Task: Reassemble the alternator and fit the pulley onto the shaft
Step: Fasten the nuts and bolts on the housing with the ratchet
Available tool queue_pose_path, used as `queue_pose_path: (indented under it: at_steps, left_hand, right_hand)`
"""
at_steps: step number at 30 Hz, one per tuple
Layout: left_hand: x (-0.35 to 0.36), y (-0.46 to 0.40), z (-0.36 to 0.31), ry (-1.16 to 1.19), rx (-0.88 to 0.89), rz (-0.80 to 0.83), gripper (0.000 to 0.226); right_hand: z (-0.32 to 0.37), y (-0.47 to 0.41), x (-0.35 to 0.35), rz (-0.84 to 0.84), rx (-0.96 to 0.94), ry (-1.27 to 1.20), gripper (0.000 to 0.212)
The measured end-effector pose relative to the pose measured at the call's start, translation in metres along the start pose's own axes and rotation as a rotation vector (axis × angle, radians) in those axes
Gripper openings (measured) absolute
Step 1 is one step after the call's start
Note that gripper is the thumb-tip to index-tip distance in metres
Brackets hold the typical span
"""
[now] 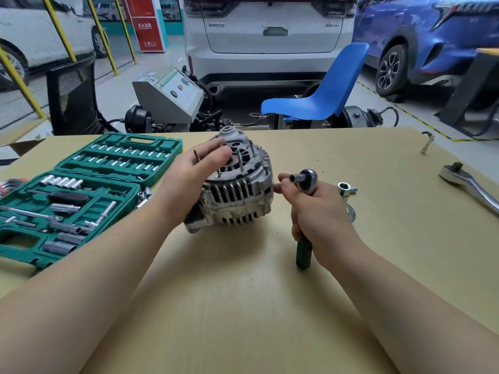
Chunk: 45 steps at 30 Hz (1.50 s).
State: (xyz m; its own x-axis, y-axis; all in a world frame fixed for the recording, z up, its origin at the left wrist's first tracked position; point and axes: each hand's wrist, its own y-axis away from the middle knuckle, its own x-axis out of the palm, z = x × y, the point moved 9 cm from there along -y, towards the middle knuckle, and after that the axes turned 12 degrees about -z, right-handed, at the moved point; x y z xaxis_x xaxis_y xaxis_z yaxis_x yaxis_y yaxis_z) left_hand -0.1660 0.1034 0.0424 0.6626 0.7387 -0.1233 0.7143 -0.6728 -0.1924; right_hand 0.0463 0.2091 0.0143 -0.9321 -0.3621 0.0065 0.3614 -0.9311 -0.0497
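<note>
While the left hand (pixel 189 171) steadies the alternator (pixel 237 184) at frame centre, studs tilted upward, the right hand (pixel 313 209) grips a socketed ratchet (pixel 305 182) just beside its right edge.

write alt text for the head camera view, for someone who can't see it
A person's left hand steadies a grimy alternator on a tan table while the right hand grips a green-handled ratchet beside it. An open green socket set lies to the left, a larger ratchet to the right; parked cars behind.
</note>
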Motion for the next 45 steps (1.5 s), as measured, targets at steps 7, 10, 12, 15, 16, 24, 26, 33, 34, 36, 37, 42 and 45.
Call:
queue_pose_path:
  at_steps: [7, 10, 12, 15, 16, 24, 26, 33, 34, 36, 37, 42, 45]
  left_hand:
    - [0.021, -0.007, -0.021, -0.187, 0.176, 0.076, 0.077]
    - [0.018, -0.012, -0.017, -0.178, 0.163, 0.098, 0.069]
    - [0.014, -0.013, -0.013, -0.138, 0.145, 0.103, 0.065]
    - [0.017, -0.011, -0.015, -0.141, 0.144, 0.157, 0.067]
    - [0.021, -0.011, -0.016, -0.152, 0.140, 0.190, 0.066]
    - [0.033, -0.004, -0.025, -0.269, 0.166, 0.133, 0.084]
    - [0.034, 0.002, -0.026, -0.226, 0.152, 0.059, 0.084]
    - [0.052, 0.026, -0.039, -0.231, 0.247, 0.164, 0.089]
    - [0.052, 0.028, -0.039, -0.232, 0.274, 0.175, 0.086]
    - [0.050, 0.030, -0.039, -0.213, 0.304, 0.179, 0.082]
    - [0.048, 0.030, -0.039, -0.199, 0.320, 0.190, 0.080]
    - [0.038, 0.036, -0.031, -0.043, 0.383, 0.203, 0.074]
    - [0.020, 0.039, -0.016, 0.069, 0.368, 0.060, 0.079]
  right_hand:
    - [-0.014, -0.013, -0.019, -0.092, 0.143, -0.048, 0.026]
    - [-0.017, -0.012, -0.018, -0.069, 0.161, -0.054, 0.026]
    - [-0.021, -0.009, -0.012, -0.035, 0.188, -0.072, 0.025]
    - [-0.023, -0.005, -0.002, 0.004, 0.207, -0.088, 0.022]
    - [-0.024, -0.004, -0.001, 0.004, 0.211, -0.090, 0.021]
    - [-0.028, -0.006, -0.008, -0.032, 0.274, -0.170, 0.024]
    - [-0.028, -0.008, -0.010, -0.038, 0.268, -0.155, 0.026]
    - [-0.040, -0.011, -0.025, -0.189, 0.372, -0.251, 0.025]
    - [-0.040, -0.012, -0.027, -0.203, 0.385, -0.261, 0.024]
    - [-0.038, -0.012, -0.026, -0.183, 0.368, -0.248, 0.026]
    - [-0.036, -0.011, -0.024, -0.162, 0.345, -0.232, 0.028]
    - [-0.025, -0.001, -0.018, -0.131, 0.227, -0.236, 0.023]
    - [-0.018, 0.006, -0.010, -0.079, 0.145, -0.214, 0.022]
